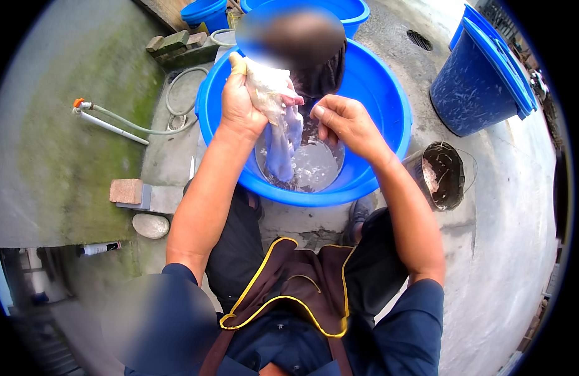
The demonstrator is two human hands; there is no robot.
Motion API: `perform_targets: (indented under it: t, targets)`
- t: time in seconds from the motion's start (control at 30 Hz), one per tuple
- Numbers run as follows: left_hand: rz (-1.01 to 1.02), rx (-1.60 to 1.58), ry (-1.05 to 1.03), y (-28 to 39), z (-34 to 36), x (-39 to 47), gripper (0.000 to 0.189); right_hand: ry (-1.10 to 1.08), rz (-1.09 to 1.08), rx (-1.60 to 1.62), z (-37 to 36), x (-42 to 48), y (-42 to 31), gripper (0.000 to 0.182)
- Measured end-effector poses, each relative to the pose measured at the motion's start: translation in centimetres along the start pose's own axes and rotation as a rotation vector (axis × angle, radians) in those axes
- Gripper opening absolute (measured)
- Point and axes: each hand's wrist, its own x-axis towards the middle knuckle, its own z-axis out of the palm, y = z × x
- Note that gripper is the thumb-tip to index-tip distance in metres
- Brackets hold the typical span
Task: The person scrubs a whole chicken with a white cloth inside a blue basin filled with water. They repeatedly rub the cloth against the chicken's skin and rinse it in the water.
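Note:
My left hand [240,105] grips a pale plucked bird carcass [270,89], probably poultry, with a yellow part sticking up above my fingers. The carcass hangs down over a large round blue plastic tub [381,89], its lower end close to the water. Murky water [317,164] with floating white bits and dark feather-like scraps lies in the tub's bottom. Just right of the carcass, apart from it, is my right hand [348,120]. Its fingers are curled, thumb against forefinger, and nothing clear shows between them.
Opposite me, a person in dark clothing [324,75] leans at the tub's far side, head blurred. A metal bucket [423,162] with pale scraps stands right, before a tall blue bin [472,80]. Left are a hose [129,127], a brick [125,191] and a rounded stone [151,225].

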Motion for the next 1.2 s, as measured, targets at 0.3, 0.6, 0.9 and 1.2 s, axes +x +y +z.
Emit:
perform_targets:
  t: [0.3,0.6,0.9,1.2]
  targets:
    - [0.187,0.149,0.194,-1.9,0.2,0.5,0.050,0.155,-0.144,-0.146,2.5,1.3,1.3,0.039]
    - [0.273,0.488,0.351,-4.8,2.0,-0.2,0.038,0.332,-0.350,-0.723,3.4,1.1,-0.4,0.033]
    - [0.251,0.486,0.430,-6.5,1.9,-0.4,0.038,0.252,-0.395,-0.686,3.7,2.0,1.1,0.019]
    - [0.066,0.180,0.213,-1.7,-0.1,0.4,0.055,0.394,-0.280,-0.939,-3.3,3.0,5.5,0.019]
